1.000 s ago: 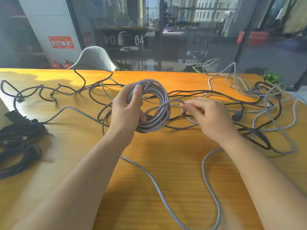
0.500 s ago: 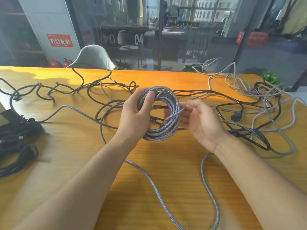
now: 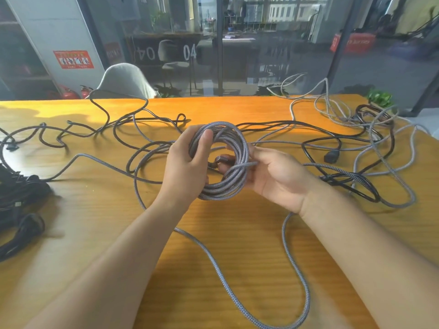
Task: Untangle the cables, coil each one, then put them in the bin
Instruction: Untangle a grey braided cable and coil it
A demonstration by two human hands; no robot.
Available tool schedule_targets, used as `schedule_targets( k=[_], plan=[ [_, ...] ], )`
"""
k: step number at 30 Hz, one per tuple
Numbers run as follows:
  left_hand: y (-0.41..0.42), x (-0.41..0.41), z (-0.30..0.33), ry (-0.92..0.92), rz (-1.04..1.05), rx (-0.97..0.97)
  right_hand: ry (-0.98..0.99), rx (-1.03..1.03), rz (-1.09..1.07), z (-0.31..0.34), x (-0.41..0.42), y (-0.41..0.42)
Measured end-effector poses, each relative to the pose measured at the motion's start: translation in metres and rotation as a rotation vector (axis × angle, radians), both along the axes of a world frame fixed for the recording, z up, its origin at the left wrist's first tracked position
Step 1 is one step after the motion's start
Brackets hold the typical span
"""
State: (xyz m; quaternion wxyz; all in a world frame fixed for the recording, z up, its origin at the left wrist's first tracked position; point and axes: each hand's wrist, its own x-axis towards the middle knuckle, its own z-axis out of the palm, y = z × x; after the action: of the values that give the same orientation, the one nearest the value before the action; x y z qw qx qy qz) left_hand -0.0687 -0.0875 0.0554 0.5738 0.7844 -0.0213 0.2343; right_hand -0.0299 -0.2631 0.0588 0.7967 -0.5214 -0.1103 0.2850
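The left hand [image 3: 187, 167] grips a coil of grey braided cable [image 3: 228, 162] above the wooden table [image 3: 213, 245], thumb pressed over its left side. The right hand [image 3: 278, 176] cups the coil's right side, fingers curled behind the loops (their tips show inside the ring), while the loose cable tail [image 3: 294, 264] trails toward the near edge and black cables [image 3: 332, 143] lie tangled beyond

You're working at an orange wooden table [image 3: 225, 252]. Past its far edge sits a pale grey shell chair [image 3: 126, 80], with two red fire extinguishers [image 3: 73, 92] to its left. A small green plant [image 3: 380, 98] stands far right.
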Motion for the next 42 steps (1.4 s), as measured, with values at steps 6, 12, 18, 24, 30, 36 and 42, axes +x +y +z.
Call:
schedule_targets(
  k=[6,12,18,24,30,36,42],
  plan=[
    [-0.003,0.000,0.002,-0.009,-0.029,-0.079,-0.058,0.153,0.178,0.008,-0.006,-0.006],
    [-0.005,-0.004,0.004,-0.054,-0.007,-0.029,-0.294,-0.049,0.021,0.005,-0.012,0.004],
    [-0.012,-0.005,0.004,-0.067,0.026,0.029,-0.564,-0.404,-0.362,-0.002,-0.014,0.015],
    [-0.012,-0.003,0.001,-0.055,0.086,0.066,-1.210,-0.777,-0.834,-0.013,-0.003,0.007],
    [-0.015,-0.006,0.008,-0.075,0.082,0.001,-1.188,-0.570,-0.922,-0.014,0.000,0.010],
    [-0.005,-0.001,0.002,-0.003,0.041,-0.033,-0.585,-0.135,-0.698,-0.005,-0.003,0.008],
    [0.000,0.003,0.001,0.048,-0.039,-0.141,-0.225,0.088,-0.633,-0.001,-0.001,0.007]
  ],
)
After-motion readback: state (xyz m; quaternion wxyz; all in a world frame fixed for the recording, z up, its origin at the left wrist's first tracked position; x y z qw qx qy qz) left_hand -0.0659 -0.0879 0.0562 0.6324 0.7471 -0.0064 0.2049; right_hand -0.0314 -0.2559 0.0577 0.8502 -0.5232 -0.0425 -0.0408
